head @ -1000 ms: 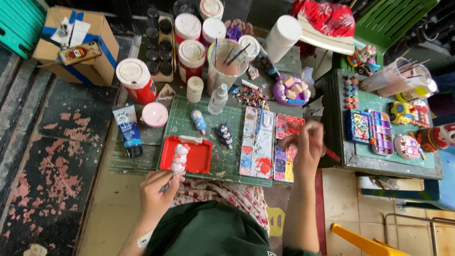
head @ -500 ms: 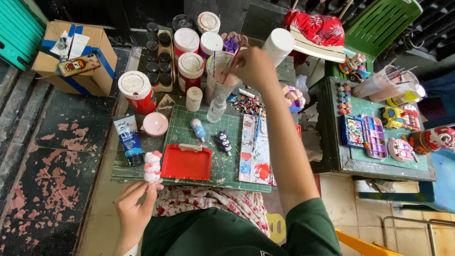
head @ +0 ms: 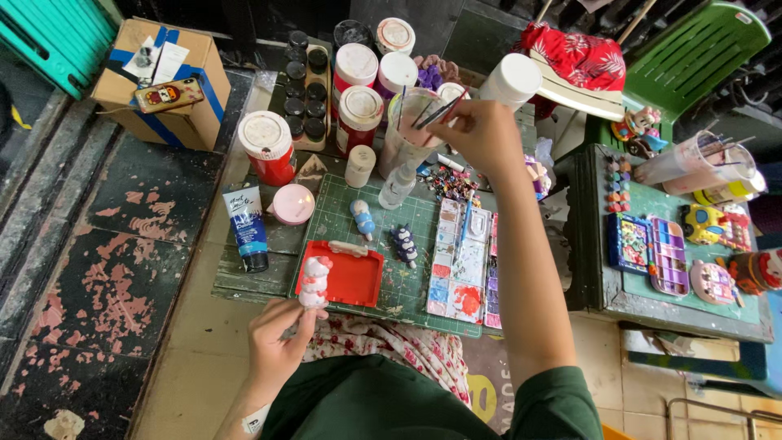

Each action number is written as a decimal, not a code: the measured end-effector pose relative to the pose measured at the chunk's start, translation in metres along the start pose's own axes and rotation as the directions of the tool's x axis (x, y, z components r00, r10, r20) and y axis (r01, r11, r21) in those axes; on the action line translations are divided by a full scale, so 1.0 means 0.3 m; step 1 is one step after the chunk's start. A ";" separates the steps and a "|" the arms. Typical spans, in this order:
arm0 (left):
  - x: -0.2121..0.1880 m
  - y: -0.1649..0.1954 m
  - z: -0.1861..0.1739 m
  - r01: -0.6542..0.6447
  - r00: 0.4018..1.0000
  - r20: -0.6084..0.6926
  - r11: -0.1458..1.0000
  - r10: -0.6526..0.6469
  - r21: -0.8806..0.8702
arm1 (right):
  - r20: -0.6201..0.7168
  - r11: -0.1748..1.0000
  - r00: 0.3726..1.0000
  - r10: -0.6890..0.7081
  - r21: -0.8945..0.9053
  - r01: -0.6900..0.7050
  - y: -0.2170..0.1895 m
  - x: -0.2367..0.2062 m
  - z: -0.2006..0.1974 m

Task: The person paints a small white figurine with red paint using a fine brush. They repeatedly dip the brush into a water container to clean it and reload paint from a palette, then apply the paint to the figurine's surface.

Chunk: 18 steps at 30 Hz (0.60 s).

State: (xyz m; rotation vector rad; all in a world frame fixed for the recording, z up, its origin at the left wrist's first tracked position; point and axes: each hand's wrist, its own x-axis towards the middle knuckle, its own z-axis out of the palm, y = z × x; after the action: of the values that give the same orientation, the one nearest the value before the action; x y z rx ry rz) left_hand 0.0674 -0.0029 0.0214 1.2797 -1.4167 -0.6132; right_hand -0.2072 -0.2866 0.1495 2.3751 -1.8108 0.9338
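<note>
Head view, read left to right. A cardboard box (head: 159,85) with blue tape sits far left on the floor, well apart from the work. On the low surface (head: 244,273) a blue paint tube (head: 247,226) stands near the left edge, with a red paint jar (head: 267,147) behind it and a pink round lid (head: 293,204) just beside. Your left hand (head: 277,346) is closed on a small white-and-pink figurine (head: 314,282), held upright just above the near edge of a red tray (head: 352,275). The tray lies on a green cutting mat (head: 411,281); two more small figurines (head: 404,244) lie on the mat behind it. Right of these lies a stained paint palette (head: 460,269). Your right hand (head: 481,134) is pinched shut on a thin brush (head: 440,112), its tip in a clear cup (head: 411,134) of pinkish water. Farther right, a second green table (head: 684,305) carries a purple palette (head: 669,257) and painted figures.
</note>
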 end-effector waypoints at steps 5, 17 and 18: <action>0.005 0.009 0.013 -0.025 1.000 -0.002 1.000 0.025 -0.002 | 0.111 0.993 0.992 0.060 0.097 -0.071 0.012 -0.012 -0.011; -0.001 0.016 0.021 -0.049 0.999 0.001 0.999 0.049 -0.002 | 0.162 0.987 0.986 -0.039 0.162 0.012 0.018 -0.015 0.014; 0.000 0.017 0.022 -0.051 0.999 0.002 0.999 0.051 -0.006 | 0.050 0.992 0.999 0.003 0.128 -0.009 0.017 -0.022 0.020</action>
State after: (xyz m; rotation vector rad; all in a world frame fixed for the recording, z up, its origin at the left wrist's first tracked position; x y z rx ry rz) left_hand 0.0596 -0.0033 0.0241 1.2347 -1.4445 -0.5841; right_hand -0.2101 -0.2847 0.1399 2.4910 -1.8288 1.0310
